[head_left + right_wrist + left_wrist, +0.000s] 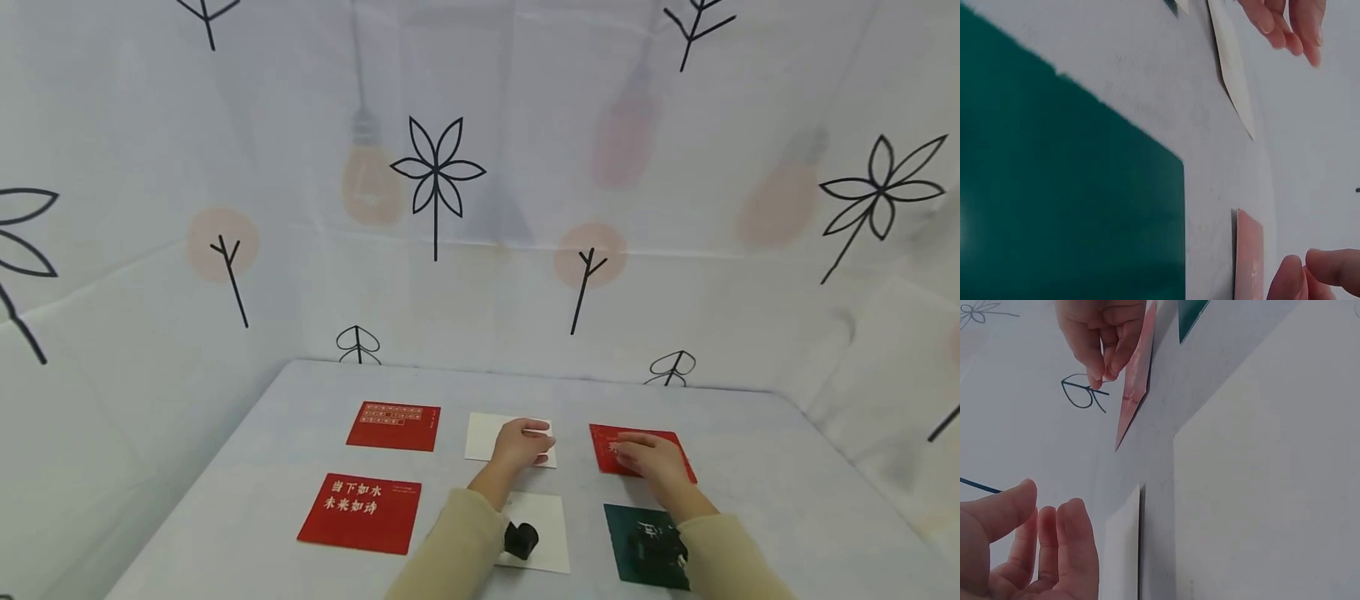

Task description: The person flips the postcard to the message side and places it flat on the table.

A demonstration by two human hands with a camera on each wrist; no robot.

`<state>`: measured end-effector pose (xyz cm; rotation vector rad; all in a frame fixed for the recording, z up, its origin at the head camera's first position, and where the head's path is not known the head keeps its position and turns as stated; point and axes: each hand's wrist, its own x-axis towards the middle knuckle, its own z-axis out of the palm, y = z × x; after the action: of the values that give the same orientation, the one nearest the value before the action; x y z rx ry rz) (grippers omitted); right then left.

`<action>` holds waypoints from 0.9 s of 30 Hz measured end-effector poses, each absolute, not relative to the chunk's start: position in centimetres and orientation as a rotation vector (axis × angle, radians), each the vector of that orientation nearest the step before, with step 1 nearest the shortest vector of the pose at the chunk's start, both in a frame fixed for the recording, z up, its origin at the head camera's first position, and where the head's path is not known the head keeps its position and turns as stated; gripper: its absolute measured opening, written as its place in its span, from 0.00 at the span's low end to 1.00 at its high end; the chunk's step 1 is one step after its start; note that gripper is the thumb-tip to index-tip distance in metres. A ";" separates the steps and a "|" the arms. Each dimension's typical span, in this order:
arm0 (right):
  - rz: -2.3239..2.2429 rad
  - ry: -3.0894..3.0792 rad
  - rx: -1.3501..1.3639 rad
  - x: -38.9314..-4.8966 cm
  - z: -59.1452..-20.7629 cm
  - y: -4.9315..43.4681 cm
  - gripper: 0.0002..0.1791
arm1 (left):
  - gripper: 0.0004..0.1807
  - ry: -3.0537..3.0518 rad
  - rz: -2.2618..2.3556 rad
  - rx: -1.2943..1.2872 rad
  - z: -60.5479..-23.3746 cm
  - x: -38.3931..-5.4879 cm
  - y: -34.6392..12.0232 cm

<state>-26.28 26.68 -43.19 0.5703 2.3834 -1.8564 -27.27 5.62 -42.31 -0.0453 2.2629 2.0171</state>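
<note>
My left hand (522,443) hovers over a cream card (480,437) in the back middle, thumb apart from the loosely bent fingers. In the left wrist view, nothing lies between that thumb and the fingers (1075,544). Over a red card (609,462) with white lettering at the back right is my right hand (656,464). Its thumb and fingertips come close together in the right wrist view, with no thing visible between them. Below the right hand, partly behind the sleeve, lies a dark green card (625,554).
Two red cards lie on the left, one with a grid of small boxes (420,425), the other with large white characters (375,533). A cream card (553,533) with a black shape (522,540) is partly covered by my left sleeve. Patterned white cloth (480,300) hangs behind the table.
</note>
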 end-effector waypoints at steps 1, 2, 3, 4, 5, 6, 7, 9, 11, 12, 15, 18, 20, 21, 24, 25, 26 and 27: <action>-1.854 2.384 0.573 -26.2 -43.2 26.8 0.28 | 0.12 2.261 2.022 -0.049 -42.2 -27.2 5.8; -1.854 2.381 0.573 -26.2 -43.2 27.0 0.28 | 0.12 2.257 2.028 -0.052 -42.2 -27.2 5.9; -1.847 2.384 0.570 -26.1 -43.2 27.2 0.29 | 0.12 2.252 2.033 -0.056 -42.1 -27.1 6.1; -1.842 2.387 0.563 -26.0 -43.3 27.4 0.29 | 0.12 2.249 2.037 -0.055 -42.1 -27.0 6.2; -1.836 2.392 0.555 -26.0 -43.3 27.6 0.29 | 0.13 2.245 2.040 -0.056 -42.1 -27.0 6.4; -1.822 2.404 0.556 -25.9 -43.3 27.7 0.29 | 0.13 2.243 2.040 -0.056 -42.1 -26.9 6.5; -1.808 2.418 0.558 -25.9 -43.3 27.9 0.29 | 0.13 2.236 2.043 -0.061 -42.1 -26.9 6.7; -1.797 2.437 0.559 -25.9 -43.3 28.3 0.29 | 0.13 2.226 2.051 -0.057 -42.1 -26.8 7.1; -1.801 2.445 0.571 -25.8 -43.1 28.7 0.29 | 0.13 2.212 2.064 -0.060 -42.1 -26.8 7.5; -1.802 2.447 0.576 -25.8 -43.1 28.9 0.30 | 0.12 2.206 2.070 -0.065 -42.0 -26.7 7.6; -1.818 2.440 0.583 -25.6 -42.9 29.3 0.30 | 0.12 2.204 2.070 -0.082 -42.1 -26.7 8.2; -1.826 2.444 0.588 -25.5 -42.8 29.8 0.30 | 0.11 2.196 2.046 -0.117 -42.0 -26.7 8.7; -1.830 2.444 0.603 -25.5 -42.9 30.0 0.29 | 0.10 2.190 2.018 -0.138 -42.0 -26.6 9.1; -1.834 2.445 0.608 -25.5 -42.8 30.0 0.29 | 0.10 2.182 2.008 -0.143 -42.1 -26.6 9.2; -1.840 2.439 0.627 -25.5 -42.9 30.3 0.29 | 0.10 2.153 1.997 -0.143 -42.2 -26.3 9.6; -1.843 2.435 0.632 -25.5 -42.9 30.4 0.29 | 0.10 2.149 1.993 -0.139 -42.3 -26.3 9.7; -1.845 2.431 0.633 -25.6 -42.9 30.5 0.30 | 0.10 2.144 1.993 -0.136 -42.3 -26.2 9.8; -1.840 2.431 0.635 -25.6 -43.0 30.6 0.30 | 0.11 2.139 1.997 -0.128 -42.4 -26.2 9.9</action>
<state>-25.64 30.60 -43.00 0.6351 2.4305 -1.8402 -26.20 9.89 -42.44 -0.1277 2.1390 1.9970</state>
